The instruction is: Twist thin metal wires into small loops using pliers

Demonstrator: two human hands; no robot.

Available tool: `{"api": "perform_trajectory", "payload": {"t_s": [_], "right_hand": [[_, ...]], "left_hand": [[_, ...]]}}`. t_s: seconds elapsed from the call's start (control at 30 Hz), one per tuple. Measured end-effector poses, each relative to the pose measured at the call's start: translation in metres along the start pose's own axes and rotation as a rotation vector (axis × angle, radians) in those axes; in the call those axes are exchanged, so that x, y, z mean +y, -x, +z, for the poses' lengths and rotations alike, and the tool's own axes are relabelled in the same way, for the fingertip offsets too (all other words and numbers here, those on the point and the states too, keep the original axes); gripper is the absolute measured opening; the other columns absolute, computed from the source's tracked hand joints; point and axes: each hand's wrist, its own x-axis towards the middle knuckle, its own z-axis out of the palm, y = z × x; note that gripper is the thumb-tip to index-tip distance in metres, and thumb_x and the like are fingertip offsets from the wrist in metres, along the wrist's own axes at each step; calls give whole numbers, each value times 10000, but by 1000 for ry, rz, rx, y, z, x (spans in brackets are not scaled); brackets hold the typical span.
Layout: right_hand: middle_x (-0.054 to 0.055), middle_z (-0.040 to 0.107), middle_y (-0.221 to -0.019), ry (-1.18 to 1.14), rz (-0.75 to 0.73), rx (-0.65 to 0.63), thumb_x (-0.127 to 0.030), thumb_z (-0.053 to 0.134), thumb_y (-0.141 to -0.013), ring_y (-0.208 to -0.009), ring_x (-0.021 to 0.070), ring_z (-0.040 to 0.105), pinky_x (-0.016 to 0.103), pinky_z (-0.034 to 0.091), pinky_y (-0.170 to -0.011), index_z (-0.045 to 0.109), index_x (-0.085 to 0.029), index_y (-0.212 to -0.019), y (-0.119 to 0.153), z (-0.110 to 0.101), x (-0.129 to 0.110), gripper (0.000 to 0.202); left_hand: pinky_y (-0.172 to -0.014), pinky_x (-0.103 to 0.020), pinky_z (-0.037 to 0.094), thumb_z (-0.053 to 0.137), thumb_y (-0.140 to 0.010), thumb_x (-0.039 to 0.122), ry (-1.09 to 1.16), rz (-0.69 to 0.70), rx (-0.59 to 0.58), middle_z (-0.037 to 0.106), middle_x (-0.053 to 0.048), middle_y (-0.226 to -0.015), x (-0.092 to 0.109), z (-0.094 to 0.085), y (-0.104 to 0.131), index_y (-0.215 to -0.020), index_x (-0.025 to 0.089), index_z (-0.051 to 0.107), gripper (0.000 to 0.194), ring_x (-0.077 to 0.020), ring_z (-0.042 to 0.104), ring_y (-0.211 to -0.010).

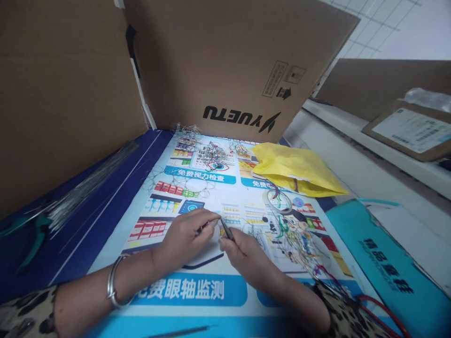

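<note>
My left hand (188,234) is closed in a pinch over the printed poster (197,192). A thin metallic piece (201,228) shows between its fingers, too small to name. My right hand (244,253) grips a slim, dark, pointed metal tool (227,230), possibly tweezers. The tool's tip reaches up to the left fingertips; whatever is between them is hidden. Right of my right hand lies a tangle of thin wires (299,249) with green and red bits. A clear ring-shaped roll (278,201) sits beyond it.
Cardboard panels (225,61) wall in the back and left. A yellow pouch (299,169) and a teal box (387,253) lie to the right. Straight wires (88,188) and teal-handled pliers (37,239) are at left. Another slim tool (183,332) lies at the front edge.
</note>
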Motion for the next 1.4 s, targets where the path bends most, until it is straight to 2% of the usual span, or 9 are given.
{"api": "perform_trajectory", "payload": {"t_s": [0.1, 0.23, 0.47, 0.6, 0.83, 1.1, 1.17, 1.27, 1.4], "right_hand": [[-35, 438, -639, -34, -31, -15, -286, 401, -841, -598, 104, 393, 224, 285, -544, 428, -191, -716, -2, -3, -1, 159], [-52, 396, -604, -110, -12, -56, -230, 425, -813, -572, 85, 367, 207, 280, -527, 438, -189, -683, -2, -5, -5, 137], [-62, 383, -542, -190, 56, -149, -223, 462, -781, -522, 66, 346, 177, 279, -466, 495, -176, -654, -1, -9, -6, 140], [-70, 366, -526, -224, 52, -229, -190, 452, -774, -483, 53, 320, 165, 261, -433, 555, -165, -698, -2, -13, -3, 130], [-72, 392, -514, -209, 23, -315, -205, 477, -790, -449, 44, 330, 158, 267, -421, 631, -156, -779, -5, -17, 4, 162], [-58, 464, -549, -188, 4, -348, -232, 530, -769, -496, 51, 383, 159, 294, -447, 631, -151, -750, -5, -21, 5, 131], [-64, 441, -516, -232, 25, -355, -233, 523, -770, -468, 47, 366, 158, 280, -427, 634, -153, -756, -4, -20, 5, 137], [-85, 377, -444, -377, 106, -364, -248, 477, -789, -397, 45, 326, 159, 268, -386, 625, -159, -794, -4, -17, 3, 173], [-90, 397, -412, -515, 191, -364, -322, 498, -790, -350, 46, 338, 164, 267, -353, 597, -143, -793, -2, -13, -2, 205]], "left_hand": [[-687, -231, 507, 511, -806, 99, -18, 92, 12, 705, -57, -839, -3, -2, -2, -943, 130, 652, 199, -134, 645, -764], [-645, -231, 510, 495, -778, 74, -62, 160, -22, 707, -59, -804, -6, -7, -5, -905, 128, 657, 213, -140, 653, -721], [-609, -226, 475, 484, -788, 92, -75, 261, -237, 691, -41, -777, -13, -23, -13, -888, 138, 641, 192, -139, 635, -695], [-632, -219, 456, 470, -789, 82, -44, 243, -361, 687, -30, -787, -13, -32, -18, -892, 149, 639, 210, -130, 627, -707], [-623, -182, 431, 475, -794, 98, 56, 111, -495, 684, -20, -780, -10, -36, -23, -837, 151, 649, 187, -104, 618, -694], [-583, -189, 432, 507, -810, 191, 147, -54, -540, 674, -13, -675, -7, -36, -24, -802, 151, 670, 168, -99, 596, -594], [-575, -197, 435, 527, -812, 235, 242, -174, -529, 659, -8, -622, -6, -33, -24, -796, 151, 668, 165, -103, 589, -572], [-586, -214, 449, 555, -806, 267, 481, -379, -443, 657, -10, -619, -7, -26, -20, -820, 148, 657, 158, -113, 586, -590], [-554, -218, 434, 513, -853, 335, 720, -488, -361, 658, -29, -643, -10, -17, -12, -888, 137, 660, 248, -113, 564, -589]]}}
